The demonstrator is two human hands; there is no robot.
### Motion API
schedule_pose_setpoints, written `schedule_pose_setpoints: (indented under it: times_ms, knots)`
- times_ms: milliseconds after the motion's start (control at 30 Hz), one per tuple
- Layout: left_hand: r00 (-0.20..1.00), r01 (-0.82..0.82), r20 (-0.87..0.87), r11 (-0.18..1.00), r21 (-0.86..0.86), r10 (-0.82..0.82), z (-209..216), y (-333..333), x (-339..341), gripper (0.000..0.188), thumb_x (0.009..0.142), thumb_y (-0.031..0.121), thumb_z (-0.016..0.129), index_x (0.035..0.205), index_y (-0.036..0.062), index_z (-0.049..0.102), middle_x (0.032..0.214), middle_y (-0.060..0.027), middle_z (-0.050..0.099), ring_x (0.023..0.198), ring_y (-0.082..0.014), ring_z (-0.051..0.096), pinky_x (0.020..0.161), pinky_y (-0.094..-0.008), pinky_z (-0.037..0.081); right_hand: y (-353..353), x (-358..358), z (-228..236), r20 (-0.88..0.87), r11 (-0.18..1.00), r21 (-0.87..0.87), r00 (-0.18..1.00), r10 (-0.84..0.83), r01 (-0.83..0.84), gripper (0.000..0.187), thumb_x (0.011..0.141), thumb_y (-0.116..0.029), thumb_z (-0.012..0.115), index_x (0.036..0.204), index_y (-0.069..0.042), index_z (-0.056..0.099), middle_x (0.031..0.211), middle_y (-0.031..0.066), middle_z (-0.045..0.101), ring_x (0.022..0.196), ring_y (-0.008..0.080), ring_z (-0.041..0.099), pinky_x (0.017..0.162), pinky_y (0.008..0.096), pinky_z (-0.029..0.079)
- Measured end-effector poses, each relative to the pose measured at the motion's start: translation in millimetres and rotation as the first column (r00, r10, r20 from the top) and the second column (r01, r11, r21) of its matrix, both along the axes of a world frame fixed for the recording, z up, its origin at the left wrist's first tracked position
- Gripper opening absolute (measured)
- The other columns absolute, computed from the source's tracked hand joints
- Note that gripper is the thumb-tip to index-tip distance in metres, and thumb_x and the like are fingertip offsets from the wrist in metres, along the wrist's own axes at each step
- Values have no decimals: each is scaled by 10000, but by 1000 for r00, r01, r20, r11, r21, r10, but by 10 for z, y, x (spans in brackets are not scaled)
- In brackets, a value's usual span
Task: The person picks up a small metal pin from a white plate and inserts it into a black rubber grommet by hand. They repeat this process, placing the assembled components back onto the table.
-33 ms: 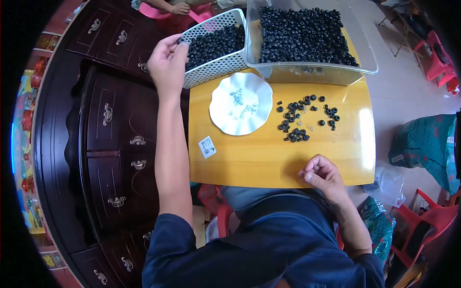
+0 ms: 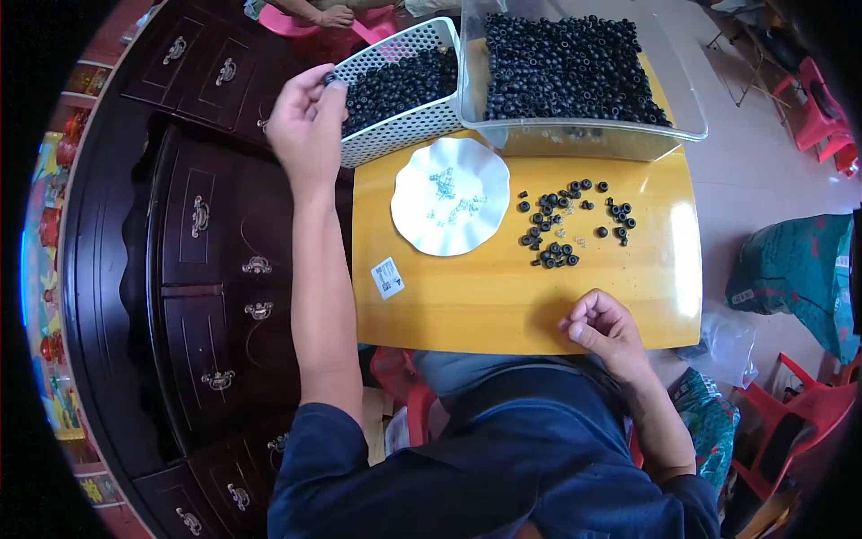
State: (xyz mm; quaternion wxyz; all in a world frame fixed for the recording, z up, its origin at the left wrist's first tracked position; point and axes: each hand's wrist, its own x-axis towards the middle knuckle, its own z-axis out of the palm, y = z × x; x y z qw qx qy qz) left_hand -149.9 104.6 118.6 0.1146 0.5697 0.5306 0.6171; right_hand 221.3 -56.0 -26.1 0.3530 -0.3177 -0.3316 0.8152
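Observation:
My left hand [image 2: 308, 112] is raised at the left edge of a white perforated basket [image 2: 404, 123], which holds many small black ring-shaped plastic parts [image 2: 404, 85]. Between its thumb and fingertips is one small black ring-shaped part [image 2: 330, 79], partly hidden by the fingers. My right hand [image 2: 608, 334] hovers near the table's front edge with thumb and fingers curled together; whether anything is in them I cannot make out. Loose black parts [image 2: 554, 251] lie scattered beyond it, with tiny pale pieces among them. A white wavy-rimmed plate [image 2: 417, 229] holds small clear or metallic bits.
A clear plastic bin [image 2: 584, 135] full of black parts stands beside the basket on the yellow table [image 2: 467, 314]. A white label card [image 2: 388, 278] lies at left. Dark wooden drawers [image 2: 197, 216] flank the table. Another person's hand [image 2: 337, 16] shows at the top. A teal sack [image 2: 795, 278] stands right.
My left hand has shifted slightly to the left, away from the basket rim, with the small black part at its fingertips. My right hand has not moved.

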Motion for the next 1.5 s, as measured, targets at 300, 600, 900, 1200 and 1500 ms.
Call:
schedule_pose_setpoints:
  times_ms: [300, 600, 900, 1200, 1500]
  knots:
    - [843, -197, -502, 979, 44, 192, -90, 199, -171, 286, 873, 76, 705, 1147, -5, 693, 775, -14, 662, 662, -69, 592, 651, -235, 507, 215, -187, 96, 411, 915, 394, 907, -96, -82, 78, 934, -42, 676, 975, -13, 617, 914, 29, 650, 857, 108, 610, 802, 263, 486]
    - [951, -23, -304, 971, -240, -52, -596, -397, 399, 130, 897, 43, 703, 1020, 16, 736, 776, -1, 667, 666, -44, 560, 602, -228, 465, 539, -146, 86, 563, 650, 743, 677, -474, -162, 105, 869, 0, 686, 974, 3, 673, 872, 133, 668, 792, 248, 667, 709, 322, 526]
    - [767, 303, -452, 878, -370, -455, -1204, -936, 1418, 91, 831, 42, 738, 918, 46, 713, 838, -86, 684, 667, -262, 659, 597, -342, 530, 616, -225, -1, 606, 536, 790, 514, -607, -298, 168, 836, -50, 754, 990, -29, 690, 839, 108, 649, 729, 244, 660, 644, 335, 532]
    - [728, 290, -441, 818, -497, -526, -1360, -1017, 1491, 95, 834, 91, 734, 920, 62, 706, 842, -93, 667, 731, -307, 673, 632, -391, 542, 567, -221, -111, 625, 501, 780, 421, -658, -375, 201, 800, -113, 783, 970, -72, 684, 823, 97, 621, 753, 296, 644, 678, 386, 528]
    - [725, 248, -502, 859, -448, -471, -1333, -828, 1568, 109, 843, 98, 726, 942, 80, 684, 892, -74, 647, 753, -305, 676, 635, -417, 549, 446, -19, -60, 631, 555, 774, 449, -632, -306, 215, 860, -99, 759, 1023, -37, 634, 895, 110, 659, 776, 261, 664, 698, 344, 530]
